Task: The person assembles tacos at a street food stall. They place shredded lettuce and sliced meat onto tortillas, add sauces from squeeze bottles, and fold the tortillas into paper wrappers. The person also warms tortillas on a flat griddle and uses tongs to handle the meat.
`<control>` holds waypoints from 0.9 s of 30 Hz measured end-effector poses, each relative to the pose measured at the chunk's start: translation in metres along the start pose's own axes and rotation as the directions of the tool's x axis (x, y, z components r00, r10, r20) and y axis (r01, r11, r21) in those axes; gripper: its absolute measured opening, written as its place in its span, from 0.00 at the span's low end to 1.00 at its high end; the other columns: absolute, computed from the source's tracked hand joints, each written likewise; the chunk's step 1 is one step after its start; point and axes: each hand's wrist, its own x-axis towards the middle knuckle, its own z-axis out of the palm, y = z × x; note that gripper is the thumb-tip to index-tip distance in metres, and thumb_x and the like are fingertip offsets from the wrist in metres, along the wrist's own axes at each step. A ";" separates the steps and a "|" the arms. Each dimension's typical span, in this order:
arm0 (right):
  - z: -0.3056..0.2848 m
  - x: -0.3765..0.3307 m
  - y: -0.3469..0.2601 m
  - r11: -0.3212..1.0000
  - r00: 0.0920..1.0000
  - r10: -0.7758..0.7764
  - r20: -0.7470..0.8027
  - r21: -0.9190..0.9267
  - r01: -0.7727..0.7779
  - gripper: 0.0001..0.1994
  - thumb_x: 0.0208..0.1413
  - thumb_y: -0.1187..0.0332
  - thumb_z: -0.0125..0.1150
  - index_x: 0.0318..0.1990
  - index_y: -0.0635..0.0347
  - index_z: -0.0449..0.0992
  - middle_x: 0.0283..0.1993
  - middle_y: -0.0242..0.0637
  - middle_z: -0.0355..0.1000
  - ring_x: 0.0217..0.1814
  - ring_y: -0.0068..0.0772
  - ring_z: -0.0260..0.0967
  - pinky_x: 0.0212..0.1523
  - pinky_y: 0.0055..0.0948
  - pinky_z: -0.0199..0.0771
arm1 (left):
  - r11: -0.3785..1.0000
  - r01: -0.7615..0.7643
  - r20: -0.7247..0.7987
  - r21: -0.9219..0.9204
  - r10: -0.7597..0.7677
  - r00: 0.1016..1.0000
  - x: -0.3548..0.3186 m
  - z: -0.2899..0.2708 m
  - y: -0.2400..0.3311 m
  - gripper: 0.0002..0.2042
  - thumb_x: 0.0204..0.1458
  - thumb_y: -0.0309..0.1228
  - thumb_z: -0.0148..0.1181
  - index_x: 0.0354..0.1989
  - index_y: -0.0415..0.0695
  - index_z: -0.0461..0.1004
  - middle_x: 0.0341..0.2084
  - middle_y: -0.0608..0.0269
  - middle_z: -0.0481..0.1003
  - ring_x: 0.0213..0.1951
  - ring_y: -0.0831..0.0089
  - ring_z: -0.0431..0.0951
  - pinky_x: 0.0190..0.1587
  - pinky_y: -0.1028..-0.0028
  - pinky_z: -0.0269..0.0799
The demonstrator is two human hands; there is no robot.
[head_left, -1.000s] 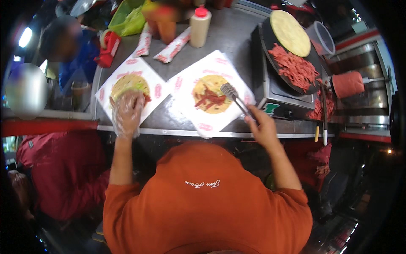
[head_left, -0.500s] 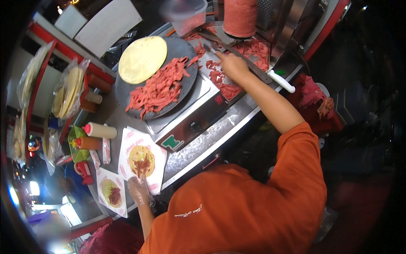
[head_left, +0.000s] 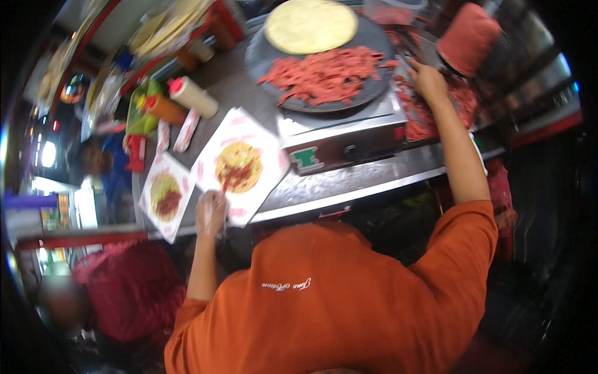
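Observation:
My left hand [head_left: 212, 210], in a thin clear glove, is closed at the near edge of a topped flatbread [head_left: 239, 163]. The bread lies on white printed paper [head_left: 265, 177], with shredded reddish meat and pale green bits on it. Reddish meat reaches toward my fingertips; whether they hold any is unclear. At the upper right my bare right hand [head_left: 428, 82] is curled at the tray of meat shavings [head_left: 461, 93], a dark narrow tool by its fingers. A white-handled knife [head_left: 478, 149] lies partly behind my forearm. Left of that hand, a black round griddle [head_left: 256, 68] carries sliced meat [head_left: 330, 76] and a pale flatbread [head_left: 311, 26].
A second topped flatbread [head_left: 166, 196] lies on paper at the left. Behind it stand a white squeeze bottle [head_left: 194, 98] and an orange one [head_left: 163, 110], near a green basket [head_left: 140, 118]. A meat cone [head_left: 468, 38] rises at the upper right. Someone in dark red [head_left: 128, 290] is at lower left.
The whole view has turned and shifted, so the counter lies more level. My left hand has drawn slightly back from the flatbread's topping. My right hand stays at the meat tray.

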 end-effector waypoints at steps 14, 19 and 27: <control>-0.124 -0.165 -0.191 0.779 0.956 -0.291 -0.041 0.570 0.262 0.17 0.71 0.64 0.59 0.65 0.50 0.80 0.38 0.43 0.83 0.35 0.29 0.76 0.40 0.32 0.75 | 0.934 -0.274 -0.054 -0.230 0.269 0.962 0.026 -0.005 -0.007 0.06 0.58 0.30 0.60 0.37 0.40 0.79 0.33 0.53 0.78 0.40 0.52 0.80 0.46 0.55 0.78; -0.030 -0.293 -0.323 0.807 0.914 -0.391 0.105 0.516 0.287 0.19 0.66 0.72 0.63 0.63 0.56 0.80 0.48 0.48 0.83 0.46 0.38 0.81 0.50 0.37 0.78 | 0.932 -0.214 0.024 -0.291 0.231 0.973 0.017 -0.001 -0.019 0.12 0.62 0.32 0.54 0.42 0.36 0.78 0.38 0.49 0.79 0.42 0.52 0.81 0.49 0.57 0.79; -0.065 -0.195 -0.088 0.652 0.861 0.430 -0.273 0.753 -0.087 0.18 0.74 0.58 0.56 0.58 0.63 0.81 0.25 0.25 0.65 0.20 0.14 0.59 0.20 0.22 0.59 | 0.946 -0.139 -0.416 -0.293 0.004 0.909 -0.020 -0.034 -0.065 0.08 0.61 0.27 0.65 0.46 0.39 0.79 0.45 0.51 0.80 0.51 0.54 0.81 0.54 0.59 0.78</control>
